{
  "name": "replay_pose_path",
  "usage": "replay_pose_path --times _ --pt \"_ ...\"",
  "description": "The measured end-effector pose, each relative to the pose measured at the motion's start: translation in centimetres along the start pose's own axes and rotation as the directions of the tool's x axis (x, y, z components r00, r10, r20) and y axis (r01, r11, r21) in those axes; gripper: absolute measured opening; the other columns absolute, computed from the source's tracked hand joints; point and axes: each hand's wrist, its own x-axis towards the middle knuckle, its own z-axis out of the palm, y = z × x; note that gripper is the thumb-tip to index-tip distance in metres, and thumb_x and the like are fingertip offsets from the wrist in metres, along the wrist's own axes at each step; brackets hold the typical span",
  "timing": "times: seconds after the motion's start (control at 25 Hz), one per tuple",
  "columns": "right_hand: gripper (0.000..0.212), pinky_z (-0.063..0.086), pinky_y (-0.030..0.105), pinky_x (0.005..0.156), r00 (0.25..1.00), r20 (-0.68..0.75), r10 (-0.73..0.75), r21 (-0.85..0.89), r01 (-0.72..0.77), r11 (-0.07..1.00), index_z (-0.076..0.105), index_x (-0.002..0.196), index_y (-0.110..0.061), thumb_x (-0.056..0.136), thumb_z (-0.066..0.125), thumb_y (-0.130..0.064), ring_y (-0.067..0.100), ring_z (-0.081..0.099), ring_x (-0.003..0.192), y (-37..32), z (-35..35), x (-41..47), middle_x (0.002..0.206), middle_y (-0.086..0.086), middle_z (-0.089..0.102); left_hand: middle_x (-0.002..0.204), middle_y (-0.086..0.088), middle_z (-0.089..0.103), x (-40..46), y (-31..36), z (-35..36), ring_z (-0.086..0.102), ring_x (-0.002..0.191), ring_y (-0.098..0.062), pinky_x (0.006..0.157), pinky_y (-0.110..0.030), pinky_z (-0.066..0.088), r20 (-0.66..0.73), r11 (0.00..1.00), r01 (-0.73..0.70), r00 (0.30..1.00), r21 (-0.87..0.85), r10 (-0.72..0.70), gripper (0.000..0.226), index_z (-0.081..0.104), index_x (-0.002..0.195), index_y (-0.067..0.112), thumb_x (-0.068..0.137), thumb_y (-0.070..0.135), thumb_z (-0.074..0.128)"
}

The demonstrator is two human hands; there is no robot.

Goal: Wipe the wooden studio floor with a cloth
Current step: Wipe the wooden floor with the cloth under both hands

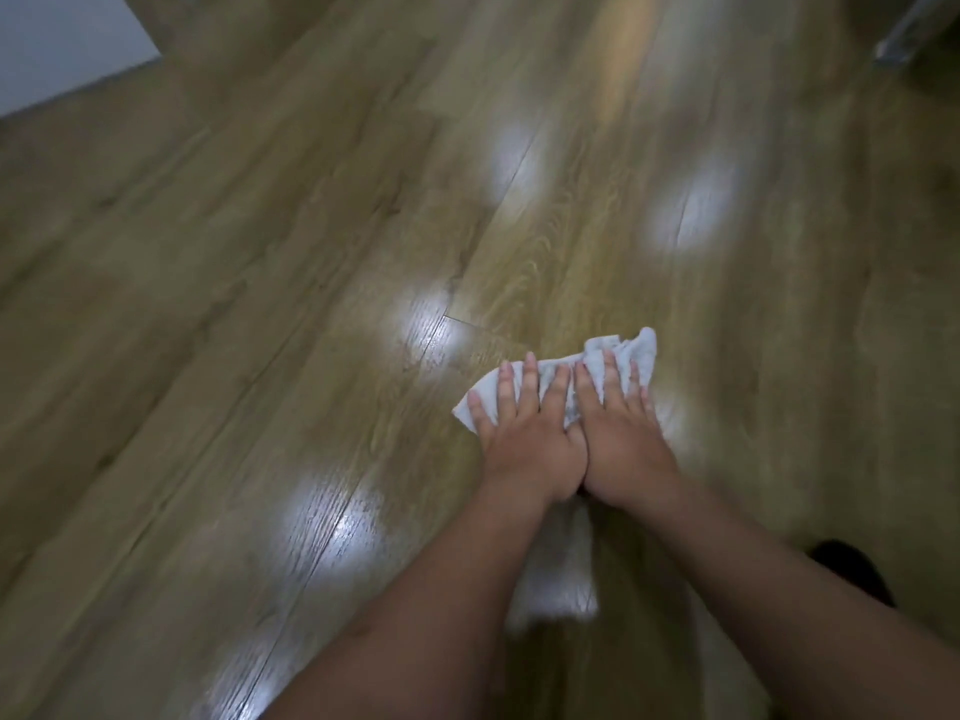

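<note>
Lying crumpled on wooden floor (pixel 260 314), pale cloth (pixel 621 358) sits directly under both hands, partly ahead of fingertips. Long axis of cloth runs across, from low left corner to bunched far right end. Left hand (pixel 527 433) presses left half, fingers spread flat; right hand (pixel 621 433) presses right half, fingers also straight and spread. Hands side by side, thumbs touching, equally near cloth. Judgement: next stroke goes forward or back, across cloth's length. Picture blurred, details of folds unclear.
</note>
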Motion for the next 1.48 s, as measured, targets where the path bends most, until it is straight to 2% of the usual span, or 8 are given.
replay_pose_path --times 0.12,0.32,0.52,0.64,0.84,0.96,1.12,1.48 --pt "0.080 -0.008 0.047 0.129 0.997 -0.038 -0.068 -0.069 0.066 0.995 -0.008 0.166 -0.024 0.104 0.032 -0.053 0.027 -0.025 0.158 -0.5 -1.6 6.6 0.172 0.006 -0.024 0.172 0.008 -0.018 5.8 -0.8 -1.6 -0.027 0.155 -0.019 0.117 -0.061 -0.024 -0.082 0.999 0.035 0.996 -0.022 -0.036 0.064 0.000 0.163 0.042 0.103 0.046 0.022" --pt "0.095 -0.004 0.050 0.129 0.986 0.014 -0.168 -0.106 0.168 0.980 -0.009 0.166 -0.028 0.099 0.055 -0.052 0.032 -0.022 0.158 -4.7 -5.3 17.4 0.172 0.005 -0.023 0.171 0.007 -0.023 14.5 -3.3 -7.7 -0.030 0.154 -0.023 0.110 -0.064 -0.031 -0.101 0.983 0.178 0.978 -0.040 -0.181 0.066 -0.002 0.164 0.041 0.102 0.044 0.021" --pt "0.096 -0.004 0.047 0.129 0.960 -0.013 -0.280 -0.138 0.276 0.951 -0.003 0.166 -0.028 0.093 0.047 -0.063 0.029 -0.019 0.159 -8.7 -5.4 22.0 0.173 0.003 -0.019 0.171 0.004 -0.024 16.6 -6.6 -10.2 -0.031 0.154 -0.024 0.111 -0.059 -0.032 -0.149 0.972 0.210 0.963 -0.103 -0.224 0.067 -0.004 0.165 0.036 0.104 0.039 0.023" --pt "0.093 -0.004 0.046 0.128 0.933 0.016 -0.360 -0.177 0.357 0.917 -0.001 0.167 -0.025 0.097 0.050 -0.057 0.026 -0.016 0.160 -10.7 -5.7 23.6 0.174 0.005 -0.018 0.170 0.003 -0.026 16.9 -8.0 -11.3 -0.031 0.154 -0.024 0.114 -0.057 -0.030 -0.157 0.956 0.257 0.948 -0.138 -0.277 0.067 -0.006 0.165 0.034 0.105 0.038 0.023" --pt "0.086 -0.001 0.048 0.129 0.895 0.036 -0.444 -0.220 0.441 0.870 0.002 0.167 -0.023 0.100 0.045 -0.055 0.034 -0.011 0.160 -16.9 -6.3 27.5 0.174 0.011 -0.010 0.171 0.005 -0.024 19.0 -13.3 -15.6 -0.030 0.155 -0.021 0.118 -0.058 -0.026 -0.162 0.937 0.305 0.929 -0.171 -0.332 0.065 -0.005 0.164 0.037 0.105 0.041 0.022" --pt "0.088 -0.004 0.046 0.127 0.859 0.090 -0.504 -0.214 0.511 0.833 0.000 0.167 -0.027 0.097 0.039 -0.062 0.030 -0.015 0.160 -22.0 -5.1 29.1 0.174 0.007 -0.013 0.171 0.006 -0.022 18.8 -18.1 -17.5 -0.027 0.156 -0.020 0.118 -0.060 -0.023 -0.154 0.898 0.384 0.894 -0.216 -0.420 0.066 -0.005 0.164 0.038 0.104 0.043 0.021" --pt "0.080 -0.003 0.048 0.129 0.764 0.128 -0.632 -0.208 0.644 0.736 0.000 0.167 -0.028 0.103 0.039 -0.056 0.033 -0.015 0.159 -30.7 -1.2 27.9 0.174 0.007 -0.015 0.171 0.009 -0.021 14.1 -25.9 -18.7 -0.024 0.156 -0.017 0.122 -0.058 -0.019 -0.193 0.829 0.510 0.810 -0.231 -0.553 0.064 -0.007 0.164 0.038 0.105 0.043 0.019" --pt "0.078 -0.009 0.056 0.127 0.647 0.184 -0.740 -0.226 0.761 0.609 -0.001 0.167 -0.029 0.103 0.036 -0.053 0.040 -0.023 0.157 -44.6 3.5 25.8 0.173 0.010 -0.018 0.172 0.011 -0.018 7.6 -37.8 -21.4 -0.023 0.156 -0.012 0.122 -0.053 -0.018 -0.243 0.727 0.594 0.692 -0.345 -0.680 0.064 -0.005 0.164 0.041 0.107 0.047 0.025"
